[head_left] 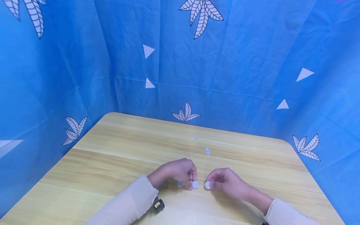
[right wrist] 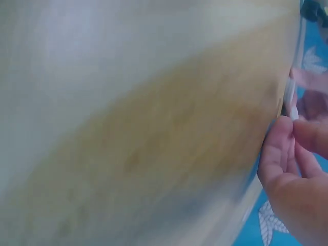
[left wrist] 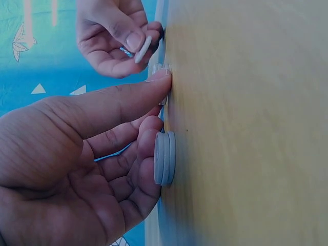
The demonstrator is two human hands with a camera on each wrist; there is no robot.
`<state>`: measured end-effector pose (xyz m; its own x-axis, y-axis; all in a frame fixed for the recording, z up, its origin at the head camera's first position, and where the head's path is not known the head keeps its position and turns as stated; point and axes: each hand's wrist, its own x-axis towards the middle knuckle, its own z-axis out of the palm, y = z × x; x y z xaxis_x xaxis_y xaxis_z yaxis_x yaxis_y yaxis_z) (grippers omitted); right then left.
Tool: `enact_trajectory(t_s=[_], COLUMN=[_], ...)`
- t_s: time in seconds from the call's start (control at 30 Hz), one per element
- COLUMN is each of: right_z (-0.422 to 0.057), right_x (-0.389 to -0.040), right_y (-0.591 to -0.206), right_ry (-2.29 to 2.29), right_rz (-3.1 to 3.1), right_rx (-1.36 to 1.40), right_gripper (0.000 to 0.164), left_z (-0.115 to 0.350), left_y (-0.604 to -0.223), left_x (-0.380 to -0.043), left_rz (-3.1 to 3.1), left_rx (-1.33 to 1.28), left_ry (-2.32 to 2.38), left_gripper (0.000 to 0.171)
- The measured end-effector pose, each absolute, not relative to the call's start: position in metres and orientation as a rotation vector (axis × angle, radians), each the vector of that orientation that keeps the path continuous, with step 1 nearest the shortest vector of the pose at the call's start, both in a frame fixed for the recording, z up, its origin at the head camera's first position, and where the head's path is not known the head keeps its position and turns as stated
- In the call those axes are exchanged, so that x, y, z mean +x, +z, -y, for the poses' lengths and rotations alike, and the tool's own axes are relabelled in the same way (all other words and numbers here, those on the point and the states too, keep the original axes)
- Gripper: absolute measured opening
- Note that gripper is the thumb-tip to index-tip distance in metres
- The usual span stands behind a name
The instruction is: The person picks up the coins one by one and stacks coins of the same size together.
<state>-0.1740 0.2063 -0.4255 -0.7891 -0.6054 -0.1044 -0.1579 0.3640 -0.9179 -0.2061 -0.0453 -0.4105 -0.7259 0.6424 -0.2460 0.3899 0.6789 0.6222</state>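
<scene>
One disc (head_left: 207, 185) sits pinched in my right hand (head_left: 227, 182), while my left hand (head_left: 180, 169) pinches a small stack (head_left: 195, 184) that a careless bump could topple.

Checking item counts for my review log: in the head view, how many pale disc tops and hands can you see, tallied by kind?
Pale discs, visible tops only: 6
Hands, left hand and right hand: 2
Total: 8
Discs hidden beneath a top, as in the stack, are not counted.
</scene>
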Motion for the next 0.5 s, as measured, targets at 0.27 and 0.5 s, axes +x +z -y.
enact_trajectory(t_s=[0.27,0.5], right_z=[-0.193,-0.181], right_x=[-0.167,-0.166], right_y=[-0.423,-0.420], right_ry=[-1.441,-1.444], right_rz=[-2.211,-2.223], right_rx=[-0.594,-0.563], right_gripper=[0.017,0.015], left_z=[0.045,0.045], left_y=[-0.413,-0.414], left_x=[-0.208,-0.208], left_rz=[-2.448,-2.428], left_rx=[0.810,0.810], left_ry=[0.758,0.777], left_gripper=[0.023,0.023])
